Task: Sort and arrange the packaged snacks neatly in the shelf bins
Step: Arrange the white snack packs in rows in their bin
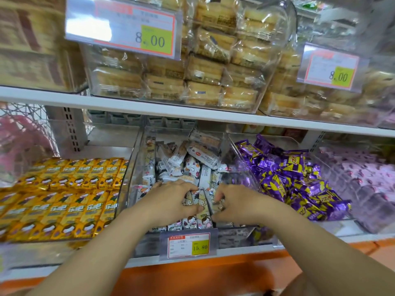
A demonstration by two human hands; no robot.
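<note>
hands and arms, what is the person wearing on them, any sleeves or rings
The left forearm and right forearm are bare: no sleeves, gloves or watch in view. The right hand wears what look like metal rings; the left hand shows none.

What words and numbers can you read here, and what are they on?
"8.00": upper-left red-edged price tag, on its yellow patch.
"8.00": upper-right red-edged price tag, on its yellow patch.
"15.80": lower red-edged price tag, on its yellow patch.
"乐吧": shiny yellow snack packets, at the left.
Too blurred to read: the small print on all three tags, the white cartoon snack packets and the purple foil wrappers.
</note>
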